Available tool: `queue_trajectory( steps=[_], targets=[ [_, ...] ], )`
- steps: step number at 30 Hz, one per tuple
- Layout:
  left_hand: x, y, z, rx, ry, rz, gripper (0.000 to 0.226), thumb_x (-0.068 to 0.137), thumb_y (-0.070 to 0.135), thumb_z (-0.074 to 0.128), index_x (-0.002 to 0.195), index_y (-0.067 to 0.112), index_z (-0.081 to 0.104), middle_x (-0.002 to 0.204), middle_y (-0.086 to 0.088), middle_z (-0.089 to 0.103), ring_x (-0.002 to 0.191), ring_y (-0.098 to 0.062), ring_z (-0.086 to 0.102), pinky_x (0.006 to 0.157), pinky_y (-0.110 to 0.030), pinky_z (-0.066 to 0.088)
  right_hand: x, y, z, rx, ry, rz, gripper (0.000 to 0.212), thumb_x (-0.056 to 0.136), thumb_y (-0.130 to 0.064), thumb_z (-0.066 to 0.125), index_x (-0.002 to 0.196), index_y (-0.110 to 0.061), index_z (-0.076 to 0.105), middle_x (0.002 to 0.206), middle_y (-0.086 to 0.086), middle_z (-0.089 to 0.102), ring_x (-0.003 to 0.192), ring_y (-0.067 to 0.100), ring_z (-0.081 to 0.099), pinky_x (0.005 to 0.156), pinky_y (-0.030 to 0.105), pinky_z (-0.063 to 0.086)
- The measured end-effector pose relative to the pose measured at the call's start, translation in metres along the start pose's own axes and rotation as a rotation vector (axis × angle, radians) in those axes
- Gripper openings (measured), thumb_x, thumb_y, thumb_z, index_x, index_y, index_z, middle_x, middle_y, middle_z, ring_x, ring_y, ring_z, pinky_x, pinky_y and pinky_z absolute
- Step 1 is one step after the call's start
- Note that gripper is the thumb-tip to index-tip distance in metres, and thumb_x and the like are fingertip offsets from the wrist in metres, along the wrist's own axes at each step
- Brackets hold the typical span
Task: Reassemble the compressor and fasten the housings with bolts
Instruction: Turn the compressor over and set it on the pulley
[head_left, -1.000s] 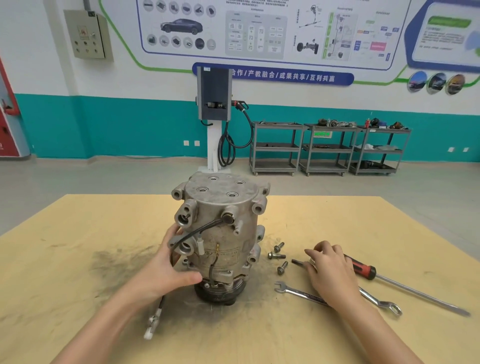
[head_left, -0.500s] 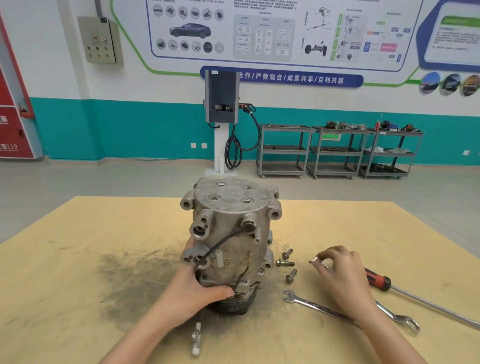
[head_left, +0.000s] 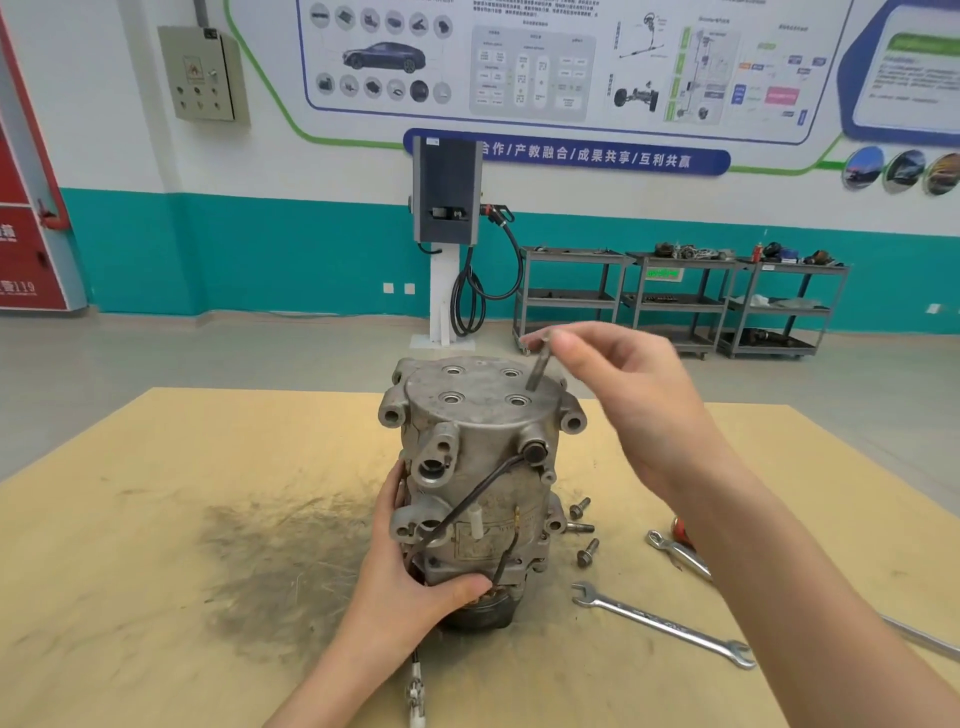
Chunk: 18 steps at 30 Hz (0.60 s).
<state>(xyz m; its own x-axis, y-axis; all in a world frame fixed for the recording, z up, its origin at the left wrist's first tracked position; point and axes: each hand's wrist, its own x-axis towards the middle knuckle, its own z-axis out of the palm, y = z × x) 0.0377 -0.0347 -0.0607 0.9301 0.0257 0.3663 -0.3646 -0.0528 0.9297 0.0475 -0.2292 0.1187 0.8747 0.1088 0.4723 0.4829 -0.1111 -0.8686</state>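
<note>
Holding the compressor (head_left: 478, 483) low on its body, your left hand (head_left: 410, 587) wraps thumb and fingers round the base and keeps it upright on the wooden table (head_left: 156, 519); keep that grip firm, because the unit stands on its narrow pulley end and could rock when you press down from above. Beside it on the right lie three loose bolts (head_left: 581, 529), close to the housing, with one open-ended spanner (head_left: 665, 626) nearer you and a second spanner (head_left: 678, 553) and a red-handled screwdriver (head_left: 678, 527) partly hidden by your forearm. Higher up, your right hand (head_left: 623, 395) pinches one long bolt (head_left: 537, 369) by its head, shank pointing down and slightly tilted over the top cover. Four recessed holes show there; bring the shank vertical over the nearest one, drop it in, and start the thread by fingers before any tool, so it does not cross-thread.
</note>
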Motion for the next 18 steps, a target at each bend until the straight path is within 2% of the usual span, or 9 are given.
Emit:
queue_trajectory(
  steps=[3, 6, 9, 12, 18],
  targets=[
    [-0.001, -0.004, -0.001, -0.007, 0.016, 0.005, 0.117, 0.045, 0.045, 0.087, 0.137, 0.062, 0.018, 0.119, 0.052, 0.044, 0.116, 0.017, 0.050, 0.081, 0.000, 0.043, 0.002, 0.010, 0.009, -0.041, 0.016, 0.052, 0.014, 0.093, -0.026, 0.062, 0.099, -0.022, 0.075, 0.101, -0.007, 0.074, 0.101, 0.011, 0.065, 0.072, 0.024, 0.051],
    [-0.003, -0.004, 0.004, 0.017, 0.035, 0.041, 0.114, 0.050, 0.050, 0.084, 0.134, 0.070, 0.011, 0.125, 0.051, 0.040, 0.120, 0.019, 0.046, 0.086, 0.001, 0.039, 0.002, 0.014, 0.011, -0.044, 0.008, 0.060, 0.015, 0.093, -0.025, 0.063, 0.101, -0.021, 0.075, 0.098, -0.008, 0.075, 0.098, 0.008, 0.067, 0.073, 0.020, 0.050],
    [-0.003, -0.005, 0.007, 0.005, 0.046, 0.100, 0.118, 0.050, 0.058, 0.087, 0.142, 0.053, 0.013, 0.131, 0.044, 0.042, 0.124, 0.016, 0.044, 0.091, -0.001, 0.038, 0.001, 0.014, 0.012, -0.045, -0.025, 0.025, 0.015, 0.092, -0.024, 0.064, 0.101, -0.020, 0.075, 0.098, -0.011, 0.075, 0.095, 0.002, 0.067, 0.076, 0.012, 0.050],
    [-0.002, -0.004, 0.007, 0.016, 0.055, 0.138, 0.119, 0.052, 0.074, 0.081, 0.146, 0.039, 0.017, 0.134, 0.047, 0.037, 0.128, 0.017, 0.040, 0.094, -0.001, 0.036, 0.000, 0.016, 0.013, -0.016, -0.043, 0.020, 0.018, 0.092, -0.022, 0.063, 0.105, -0.018, 0.075, 0.098, -0.011, 0.075, 0.093, 0.000, 0.067, 0.072, 0.010, 0.048],
    [-0.001, -0.007, 0.008, 0.014, 0.079, 0.146, 0.116, 0.054, 0.073, 0.081, 0.147, 0.039, 0.020, 0.138, 0.043, 0.037, 0.131, 0.014, 0.039, 0.095, -0.003, 0.037, -0.002, 0.022, 0.016, 0.045, -0.093, 0.010, 0.017, 0.093, -0.017, 0.062, 0.100, -0.025, 0.076, 0.102, -0.012, 0.075, 0.100, -0.002, 0.065, 0.078, 0.011, 0.049]
  ],
)
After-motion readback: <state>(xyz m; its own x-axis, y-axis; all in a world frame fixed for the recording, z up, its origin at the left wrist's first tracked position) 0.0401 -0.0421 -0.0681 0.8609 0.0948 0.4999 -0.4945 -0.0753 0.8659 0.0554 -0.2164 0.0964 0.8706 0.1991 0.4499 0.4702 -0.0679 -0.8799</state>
